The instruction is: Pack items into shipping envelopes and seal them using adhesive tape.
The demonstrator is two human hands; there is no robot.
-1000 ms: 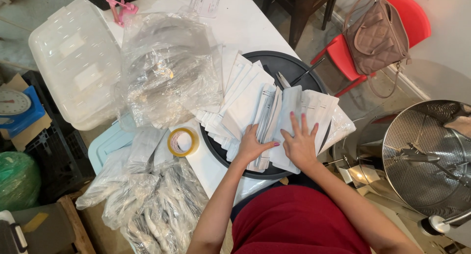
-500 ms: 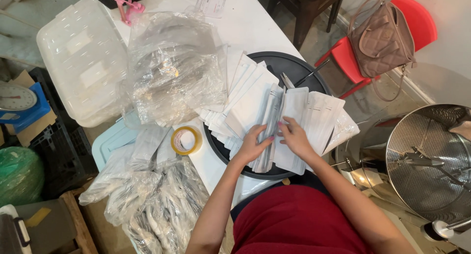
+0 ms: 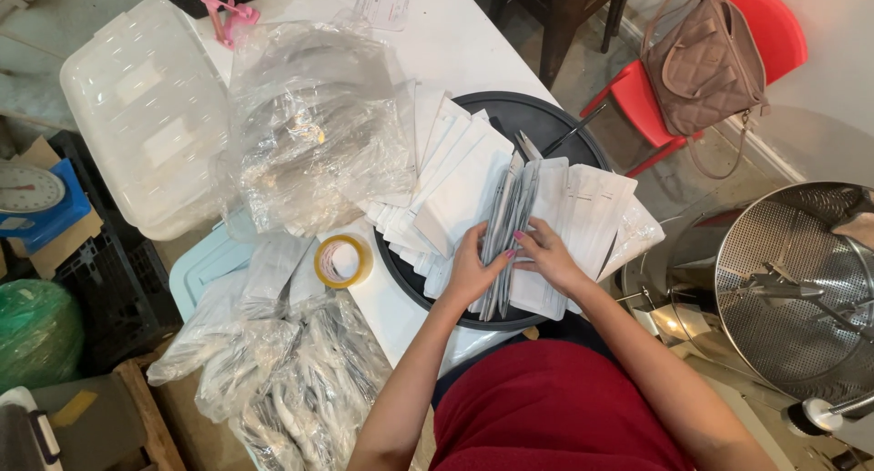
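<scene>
Both hands have drawn together since the earlier frame: the flat-spread right hand [image 3: 553, 263] now meets the left hand [image 3: 473, 273] over the packet stack.

Room: tiled floor, cluttered. White table [image 3: 455, 43] runs up and away from the hands. Clear plastic storage bin [image 3: 146, 125] far up-left of the left grip; crumpled clear plastic bag [image 3: 314, 130] between bin and hands. Perforated metal drum [image 3: 801, 289] well right of the right grip. Red chair [image 3: 655, 107] up-right, a quilted beige handbag [image 3: 706, 66] hanging on it. Bags of silvery items [image 3: 291, 389] lie down-left of the left grip.

Round dark tray [image 3: 537, 121] sits on the table under both hands. White pouches [image 3: 464, 175] fan across it, just above the left grip. Tape roll [image 3: 343, 261] left of the left grip, on the table.

Left grip closed on an upright bundle of grey-white pouches [image 3: 505, 225], thumb and fingers around it. Right grip fingers curled, touching the same bundle and resting on the flat pouches [image 3: 592, 207] beside it.
</scene>
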